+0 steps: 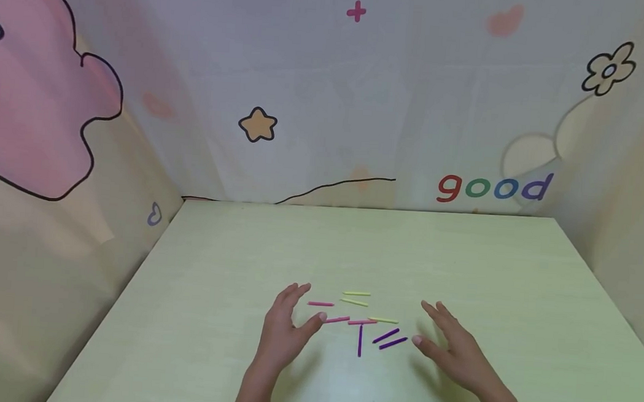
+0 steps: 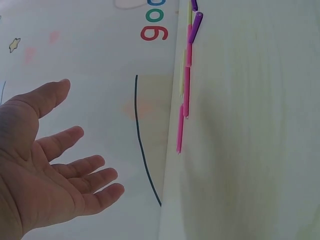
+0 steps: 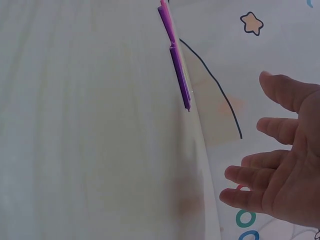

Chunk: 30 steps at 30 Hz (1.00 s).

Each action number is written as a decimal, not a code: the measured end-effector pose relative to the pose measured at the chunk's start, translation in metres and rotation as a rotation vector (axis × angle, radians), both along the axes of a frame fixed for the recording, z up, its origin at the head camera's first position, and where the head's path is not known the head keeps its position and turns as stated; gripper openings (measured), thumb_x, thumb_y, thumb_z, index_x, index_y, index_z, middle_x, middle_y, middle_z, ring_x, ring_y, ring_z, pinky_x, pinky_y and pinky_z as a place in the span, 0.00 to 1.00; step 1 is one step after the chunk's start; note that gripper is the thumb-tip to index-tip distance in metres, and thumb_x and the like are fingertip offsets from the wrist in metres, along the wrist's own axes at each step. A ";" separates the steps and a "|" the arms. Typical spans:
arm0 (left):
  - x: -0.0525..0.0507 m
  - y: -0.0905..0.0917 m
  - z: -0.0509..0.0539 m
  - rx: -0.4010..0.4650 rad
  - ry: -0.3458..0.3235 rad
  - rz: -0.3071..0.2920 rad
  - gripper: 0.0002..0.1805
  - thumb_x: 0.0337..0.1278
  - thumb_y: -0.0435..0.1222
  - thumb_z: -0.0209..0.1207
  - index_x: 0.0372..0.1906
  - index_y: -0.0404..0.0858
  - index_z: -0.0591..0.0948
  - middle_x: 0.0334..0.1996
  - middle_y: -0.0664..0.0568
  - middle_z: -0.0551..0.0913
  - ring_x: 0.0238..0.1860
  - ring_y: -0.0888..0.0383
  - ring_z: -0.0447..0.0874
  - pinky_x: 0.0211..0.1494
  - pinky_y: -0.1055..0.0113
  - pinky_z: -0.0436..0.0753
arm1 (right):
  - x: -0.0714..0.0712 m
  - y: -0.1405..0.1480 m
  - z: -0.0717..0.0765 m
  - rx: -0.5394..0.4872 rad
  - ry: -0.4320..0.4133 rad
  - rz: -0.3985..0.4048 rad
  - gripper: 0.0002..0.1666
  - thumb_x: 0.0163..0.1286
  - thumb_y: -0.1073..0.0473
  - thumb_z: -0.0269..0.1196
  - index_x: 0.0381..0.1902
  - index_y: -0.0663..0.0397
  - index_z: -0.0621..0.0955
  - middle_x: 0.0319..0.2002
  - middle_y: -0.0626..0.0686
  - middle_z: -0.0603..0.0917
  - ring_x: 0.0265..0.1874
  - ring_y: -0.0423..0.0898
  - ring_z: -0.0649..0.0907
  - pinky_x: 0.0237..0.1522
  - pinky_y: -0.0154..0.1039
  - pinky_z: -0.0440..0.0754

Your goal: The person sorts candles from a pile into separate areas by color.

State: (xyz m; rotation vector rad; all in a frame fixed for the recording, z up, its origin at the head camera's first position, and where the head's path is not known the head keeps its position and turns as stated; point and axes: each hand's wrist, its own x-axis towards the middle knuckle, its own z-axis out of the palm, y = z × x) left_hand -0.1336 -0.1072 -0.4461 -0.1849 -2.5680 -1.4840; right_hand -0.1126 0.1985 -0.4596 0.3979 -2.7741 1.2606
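Note:
Short thin sticks in three colours lie in a loose group on the table between my hands. Pink sticks (image 1: 320,303) are on the left, partly in a row. Toward the back are yellow sticks (image 1: 357,293), one of them just touching or overlapping a pink end. Purple sticks (image 1: 360,340) lie nearer me, one pointing straight at me and two slanted. My left hand (image 1: 285,333) hovers left of the group, fingers spread, its thumb tip beside a pink stick. To the right, my right hand (image 1: 459,354) is held above the table near the purple sticks, fingers extended. Both hands hold nothing.
The pale green table (image 1: 230,251) reaches back to a printed cloth (image 1: 319,72) hanging behind it. More cloth bounds the left side (image 1: 36,257) and the right side (image 1: 630,232).

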 end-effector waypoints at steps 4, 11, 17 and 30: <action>-0.003 0.004 0.001 -0.007 -0.008 -0.012 0.32 0.49 0.43 0.66 0.61 0.40 0.72 0.63 0.42 0.65 0.61 0.39 0.63 0.56 0.41 0.65 | -0.001 -0.003 -0.001 -0.006 -0.004 0.009 0.37 0.65 0.49 0.61 0.67 0.59 0.64 0.66 0.70 0.56 0.62 0.70 0.59 0.52 0.67 0.62; -0.007 0.012 0.001 -0.014 -0.017 -0.041 0.32 0.49 0.42 0.66 0.61 0.40 0.72 0.63 0.41 0.65 0.61 0.38 0.63 0.55 0.40 0.65 | -0.004 -0.006 -0.001 -0.008 -0.017 0.024 0.37 0.65 0.49 0.61 0.67 0.57 0.64 0.67 0.70 0.56 0.63 0.69 0.59 0.53 0.67 0.61; -0.011 0.017 0.000 -0.010 -0.041 -0.054 0.31 0.50 0.42 0.66 0.61 0.41 0.72 0.63 0.40 0.64 0.62 0.39 0.62 0.56 0.41 0.64 | -0.008 -0.008 -0.004 -0.007 -0.013 0.037 0.37 0.64 0.49 0.61 0.67 0.59 0.64 0.66 0.70 0.57 0.62 0.68 0.60 0.53 0.66 0.61; -0.020 0.023 -0.004 -0.015 -0.054 -0.073 0.31 0.50 0.41 0.66 0.61 0.40 0.72 0.63 0.40 0.65 0.62 0.40 0.63 0.56 0.42 0.66 | -0.015 -0.012 -0.001 0.009 -0.035 0.047 0.38 0.64 0.47 0.61 0.67 0.58 0.64 0.67 0.69 0.56 0.63 0.68 0.58 0.54 0.67 0.59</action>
